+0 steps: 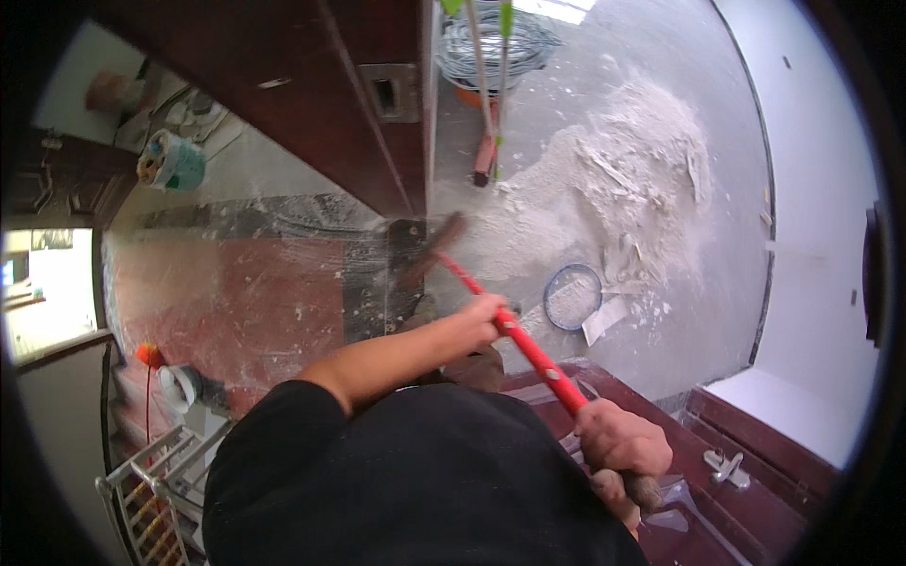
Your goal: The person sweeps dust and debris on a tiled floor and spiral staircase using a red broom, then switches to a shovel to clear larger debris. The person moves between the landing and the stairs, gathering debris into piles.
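Observation:
My left hand (487, 315) grips the middle of a red broom handle (534, 354). Higher up, close to my right side, my right hand (623, 439) is closed around the handle's upper end. The broom head (433, 247) is motion-blurred over the doorway threshold, between the dusty tiles and the grey floor. To its right spreads a pale heap of dust and plaster debris (637, 177) with flat broken pieces in it. A round blue-rimmed container (572, 301) of pale powder lies at the heap's near edge, beside a flat white piece (605, 320).
Dark red doors (283, 78) flank the doorway; the near one has a metal lever handle (727, 469). Another broom (485, 152) stands beside a wire coil (495, 46). A teal bucket (180, 163) sits far left, a metal ladder (159, 481) lower left. A white wall (814, 212) bounds the right.

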Tool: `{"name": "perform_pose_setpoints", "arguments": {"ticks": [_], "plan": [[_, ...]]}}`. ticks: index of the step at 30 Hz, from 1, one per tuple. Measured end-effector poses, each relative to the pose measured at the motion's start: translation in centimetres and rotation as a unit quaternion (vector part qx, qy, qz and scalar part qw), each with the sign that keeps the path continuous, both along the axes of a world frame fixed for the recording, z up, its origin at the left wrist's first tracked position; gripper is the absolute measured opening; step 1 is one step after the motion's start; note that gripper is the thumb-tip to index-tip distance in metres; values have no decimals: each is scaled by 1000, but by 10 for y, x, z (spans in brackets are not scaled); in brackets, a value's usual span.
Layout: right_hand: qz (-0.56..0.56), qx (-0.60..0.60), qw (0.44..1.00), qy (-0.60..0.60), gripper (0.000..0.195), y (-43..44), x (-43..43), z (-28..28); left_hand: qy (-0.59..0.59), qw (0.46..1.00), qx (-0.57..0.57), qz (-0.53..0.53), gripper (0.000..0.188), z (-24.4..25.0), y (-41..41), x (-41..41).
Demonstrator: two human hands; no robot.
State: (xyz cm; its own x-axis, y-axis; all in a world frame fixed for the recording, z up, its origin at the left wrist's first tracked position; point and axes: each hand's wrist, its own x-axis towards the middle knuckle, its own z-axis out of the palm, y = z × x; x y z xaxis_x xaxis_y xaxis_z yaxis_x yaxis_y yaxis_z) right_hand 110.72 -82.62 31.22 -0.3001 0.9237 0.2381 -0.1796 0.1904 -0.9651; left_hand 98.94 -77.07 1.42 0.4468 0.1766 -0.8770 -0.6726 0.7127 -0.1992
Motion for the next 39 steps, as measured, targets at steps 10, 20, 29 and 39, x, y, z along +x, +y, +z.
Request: {"name": "perform_pose_setpoints", "arguments": {"ticks": [10,20,29,39], "plan": [[66,-42,997,23,10,14,-50,-136,208,972,-109,8,11,-120,-11,-170],[-104,7,981,-166,9,0,18,-37,48,989,-16,-140,15,-76,11,66],[-199,19,979,27,21,5,84,-13,73,996,22,-35,10,19,53,107],[-315,-125,940,30,29,143,157,-127,141,972,49,-183,6,-90,148,157]]}}
